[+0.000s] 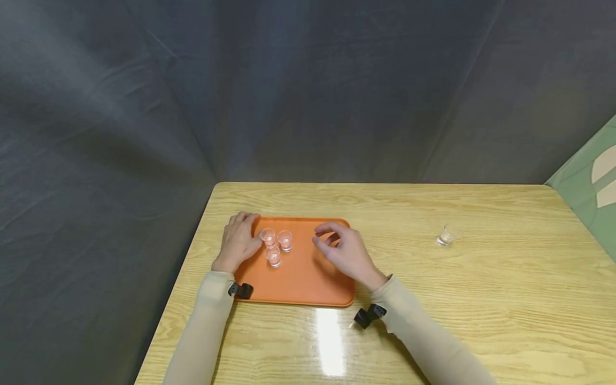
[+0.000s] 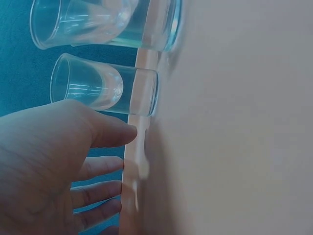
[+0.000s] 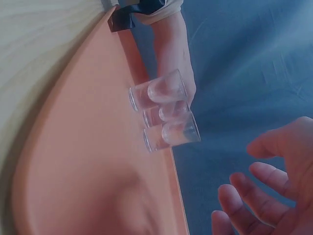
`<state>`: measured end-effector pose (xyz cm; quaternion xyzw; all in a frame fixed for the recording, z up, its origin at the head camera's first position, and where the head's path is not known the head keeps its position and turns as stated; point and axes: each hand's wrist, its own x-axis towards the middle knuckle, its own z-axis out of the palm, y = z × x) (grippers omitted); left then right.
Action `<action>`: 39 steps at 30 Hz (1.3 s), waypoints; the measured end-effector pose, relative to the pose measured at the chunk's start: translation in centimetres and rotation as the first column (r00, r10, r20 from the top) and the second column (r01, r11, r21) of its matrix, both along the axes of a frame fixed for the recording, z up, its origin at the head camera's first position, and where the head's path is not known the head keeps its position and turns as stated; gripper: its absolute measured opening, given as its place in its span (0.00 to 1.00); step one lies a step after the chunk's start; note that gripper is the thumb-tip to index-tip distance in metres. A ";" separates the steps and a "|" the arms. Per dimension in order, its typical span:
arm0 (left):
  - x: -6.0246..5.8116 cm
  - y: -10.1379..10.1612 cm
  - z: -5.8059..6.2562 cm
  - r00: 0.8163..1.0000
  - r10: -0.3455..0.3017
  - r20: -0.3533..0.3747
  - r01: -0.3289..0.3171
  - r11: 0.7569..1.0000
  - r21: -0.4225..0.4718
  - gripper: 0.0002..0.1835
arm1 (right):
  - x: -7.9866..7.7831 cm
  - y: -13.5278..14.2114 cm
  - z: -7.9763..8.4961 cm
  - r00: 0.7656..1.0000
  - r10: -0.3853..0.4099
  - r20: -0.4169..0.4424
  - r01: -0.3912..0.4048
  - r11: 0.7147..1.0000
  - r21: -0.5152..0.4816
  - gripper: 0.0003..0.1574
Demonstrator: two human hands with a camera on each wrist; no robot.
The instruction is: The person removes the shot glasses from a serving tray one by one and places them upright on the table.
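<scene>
Three small clear shot glasses stand grouped on the left half of an orange tray [image 1: 303,283]: a back left glass [image 1: 268,237], a back right glass [image 1: 285,241] and a front glass [image 1: 274,256]. My left hand [image 1: 238,241] lies at the tray's left edge, fingers extended and holding nothing. Its thumb is close beside the nearest glass [image 2: 105,88] in the left wrist view. Over the tray's right part hovers my right hand [image 1: 348,254], its fingers loosely bent with nothing between them. The right wrist view shows that hand [image 3: 274,191] apart from the glasses.
A fourth shot glass [image 1: 445,235] stands on the wooden table [image 1: 481,299], well right of the tray. Dark grey curtains [image 1: 337,96] hang behind the table and along its left side. A green panel with pale shapes [image 1: 589,182] borders the right end.
</scene>
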<state>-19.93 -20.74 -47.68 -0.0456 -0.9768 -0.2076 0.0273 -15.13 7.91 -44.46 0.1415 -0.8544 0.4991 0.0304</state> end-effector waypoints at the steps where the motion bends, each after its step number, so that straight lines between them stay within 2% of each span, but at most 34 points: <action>1: 0.0 0.0 0.0 1.000 -0.001 0.001 0.001 1.000 0.001 0.30 | -0.1 -0.2 0.0 1.000 0.006 -0.005 -0.006 1.000 -0.001 0.13; 9: -0.1 -0.1 0.1 1.000 -0.005 0.017 0.005 1.000 0.001 0.30 | -0.9 -2.2 -0.1 0.999 0.044 -0.016 -0.044 0.999 -0.008 0.16; 19: 0.0 0.0 -0.1 1.000 0.004 0.016 -0.004 1.000 0.010 0.31 | -0.9 -4.4 -0.2 0.993 0.071 0.090 -0.076 0.995 0.060 0.19; 28: -0.1 0.2 0.0 0.999 0.007 0.036 -0.007 1.000 0.009 0.31 | -1.1 -5.3 -0.7 0.998 0.060 0.027 -0.063 0.993 0.096 0.22; 35: -0.1 0.0 0.0 1.000 0.006 0.027 -0.007 1.000 0.009 0.31 | -1.8 -5.9 -1.4 0.997 0.064 0.048 -0.069 0.991 0.114 0.29; 39: -0.1 -0.1 -0.1 1.000 0.005 0.027 -0.005 1.000 0.011 0.31 | -2.1 -6.2 -1.8 0.996 0.065 0.065 -0.072 0.992 0.106 0.29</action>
